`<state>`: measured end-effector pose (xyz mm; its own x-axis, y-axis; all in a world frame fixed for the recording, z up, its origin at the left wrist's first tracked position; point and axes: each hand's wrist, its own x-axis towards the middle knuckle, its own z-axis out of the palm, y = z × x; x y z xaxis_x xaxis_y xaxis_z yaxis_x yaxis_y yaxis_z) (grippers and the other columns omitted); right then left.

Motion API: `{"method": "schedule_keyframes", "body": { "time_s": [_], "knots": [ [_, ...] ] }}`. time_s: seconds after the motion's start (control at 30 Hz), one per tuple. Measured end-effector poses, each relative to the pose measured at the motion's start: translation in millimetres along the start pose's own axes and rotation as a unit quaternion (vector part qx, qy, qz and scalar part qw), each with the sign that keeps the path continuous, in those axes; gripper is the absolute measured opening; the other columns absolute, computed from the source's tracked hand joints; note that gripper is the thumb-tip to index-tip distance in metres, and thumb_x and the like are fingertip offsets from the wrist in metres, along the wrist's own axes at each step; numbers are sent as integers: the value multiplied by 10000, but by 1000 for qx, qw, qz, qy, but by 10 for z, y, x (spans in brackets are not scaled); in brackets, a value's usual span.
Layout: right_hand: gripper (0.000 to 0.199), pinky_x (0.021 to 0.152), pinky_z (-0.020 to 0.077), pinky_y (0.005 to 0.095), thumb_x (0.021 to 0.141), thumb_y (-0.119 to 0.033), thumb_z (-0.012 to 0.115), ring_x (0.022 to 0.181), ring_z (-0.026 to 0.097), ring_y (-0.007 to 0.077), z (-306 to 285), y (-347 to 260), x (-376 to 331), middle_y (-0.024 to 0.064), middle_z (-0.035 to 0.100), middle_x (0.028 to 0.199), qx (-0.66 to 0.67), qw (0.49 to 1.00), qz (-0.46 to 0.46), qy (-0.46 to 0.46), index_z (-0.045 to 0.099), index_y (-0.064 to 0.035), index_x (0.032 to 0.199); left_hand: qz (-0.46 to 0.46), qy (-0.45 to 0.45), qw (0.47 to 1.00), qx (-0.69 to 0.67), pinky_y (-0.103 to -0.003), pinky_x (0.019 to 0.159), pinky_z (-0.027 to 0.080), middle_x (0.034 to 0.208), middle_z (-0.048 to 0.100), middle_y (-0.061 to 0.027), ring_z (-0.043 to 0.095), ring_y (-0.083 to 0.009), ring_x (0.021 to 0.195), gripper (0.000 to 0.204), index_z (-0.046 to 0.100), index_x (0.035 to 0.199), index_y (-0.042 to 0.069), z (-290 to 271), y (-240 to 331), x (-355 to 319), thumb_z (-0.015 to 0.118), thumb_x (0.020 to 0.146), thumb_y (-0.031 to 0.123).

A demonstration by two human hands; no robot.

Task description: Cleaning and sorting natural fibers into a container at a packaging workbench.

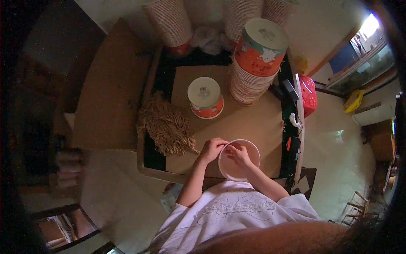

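Observation:
A round paper bucket (253,163), pale inside, is tilted against the table's near edge with its open mouth toward me. My left hand (214,149) is closed at the far left of its rim, fingertips over the edge. My right hand (238,155) reaches inside the mouth with its fingers drawn together near the same stretch of rim; whatever they pinch is hidden. Left of the bucket lies a heap of tan twisted cord pieces (167,125). Beyond my hands, a short upside-down orange bucket (207,111) shows its pale base.
A tall stack of nested buckets (260,59) stands at the table's far right, with more stacks (169,23) behind. A cardboard sheet (253,122) covers the tabletop. Black devices (293,146) sit along the right edge, a red plastic basket (307,95) beyond. Large cardboard (110,93) stands left.

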<state>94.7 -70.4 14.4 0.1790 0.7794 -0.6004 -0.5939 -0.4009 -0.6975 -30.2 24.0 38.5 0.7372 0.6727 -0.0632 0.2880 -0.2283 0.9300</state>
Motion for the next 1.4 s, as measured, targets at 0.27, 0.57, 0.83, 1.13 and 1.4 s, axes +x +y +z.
{"method": "schedule_keyframes", "body": {
  "time_s": [0.27, 0.57, 0.83, 1.13, 1.4],
  "knots": [
    [159, 581, 421, 209, 827, -106, 524, 705, 531, 93, -80, -68, -278, 18, 567, 810, -86, 994, -56, -44, 586, -22, 947, 9, 67, 996, 54, -288, 664, 448, 742, 588, -86, 573, -178, 727, 73, 556, 783, -9, 99, -89, 79, 557, 762, 60],
    [229, 654, 467, 368, 690, -82, 583, 792, 574, 277, 430, -218, -224, 128, 560, 843, -689, 427, -572, -125, 595, -105, 918, -243, -124, 943, -192, -253, 461, 403, 610, 521, -24, 474, -115, 493, 93, 494, 866, 34, 36, -198, 355, 507, 820, 114],
    [116, 557, 441, 297, 728, -138, 586, 615, 543, 146, -110, -846, 320, 110, 585, 670, -605, 755, -248, -49, 608, -40, 785, -117, -152, 894, -406, -224, 588, 379, 732, 510, -24, 491, -88, 708, 187, 479, 831, 72, 313, -504, 282, 539, 802, 247],
    [161, 567, 418, 242, 760, -167, 601, 638, 518, 92, -224, -731, 189, 23, 569, 655, -358, 924, -40, -129, 594, -6, 751, -95, 32, 939, -329, -219, 573, 418, 697, 527, -15, 498, -79, 627, 94, 475, 905, 47, 462, -237, 242, 516, 824, 68],
    [41, 570, 389, 211, 765, -59, 576, 639, 489, 74, -206, -689, 98, 6, 555, 692, -215, 967, -85, -106, 579, -18, 763, -101, 28, 985, -137, -254, 588, 444, 687, 586, -23, 552, -97, 645, 100, 568, 794, 1, 377, -103, 144, 605, 765, 89]
  ]
}}
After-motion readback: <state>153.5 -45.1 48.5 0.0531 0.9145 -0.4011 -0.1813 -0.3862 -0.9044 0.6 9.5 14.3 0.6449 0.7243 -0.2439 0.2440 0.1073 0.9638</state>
